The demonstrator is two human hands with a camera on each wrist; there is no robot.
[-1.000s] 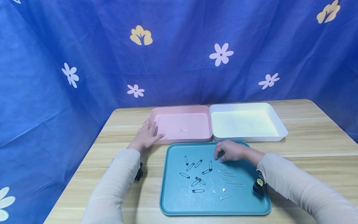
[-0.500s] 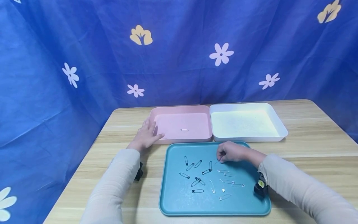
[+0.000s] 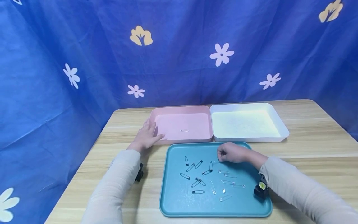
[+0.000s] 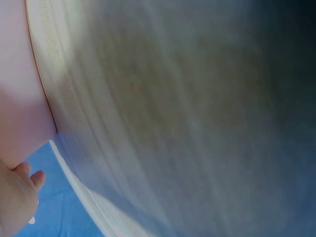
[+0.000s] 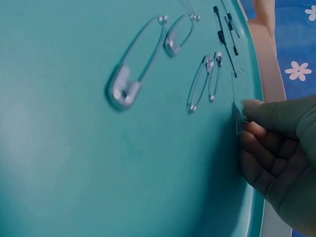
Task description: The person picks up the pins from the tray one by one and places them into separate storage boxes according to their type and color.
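Observation:
On the teal tray (image 3: 179, 203), my right hand (image 3: 231, 152) pinches a silver safety pin (image 5: 237, 106) between thumb and curled fingers, close over the surface near the back edge. Part of that pin is hidden by the fingertips. More silver safety pins (image 5: 123, 91) lie on the tray's right side, and several black safety pins (image 3: 198, 192) are spread on its left. My left hand (image 3: 145, 136) rests with fingers extended at the left rim of the pink tray (image 3: 167, 115). One silver safety pin (image 3: 184, 130) lies inside the pink tray.
A white tray (image 3: 249, 139) stands right beside the pink one, behind the teal tray. All three sit on a wooden table (image 3: 313, 149). Behind the table hangs a blue flowered curtain (image 3: 179, 62).
My right hand has shifted slightly to the right, and its fingers have drawn together on a silver safety pin. The left hand stays at the pink tray's rim.

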